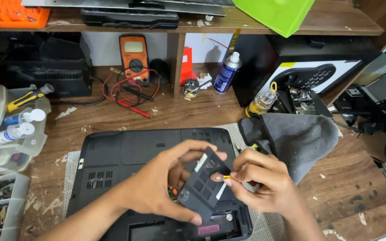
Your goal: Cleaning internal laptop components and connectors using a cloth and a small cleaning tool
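A black laptop lies upside down on a mat on the wooden bench, with a bay open at its near edge. My left hand holds a small black vented cover panel tilted above that open bay. My right hand is closed on a small tool with a yellow part, and its tip touches the panel's face. The two hands are close together over the laptop's lower right.
A grey cloth lies to the right of the laptop. An orange multimeter with red and black leads, a blue spray can and a small oil bottle stand behind. Plastic bins with bottles and a screwdriver are at left.
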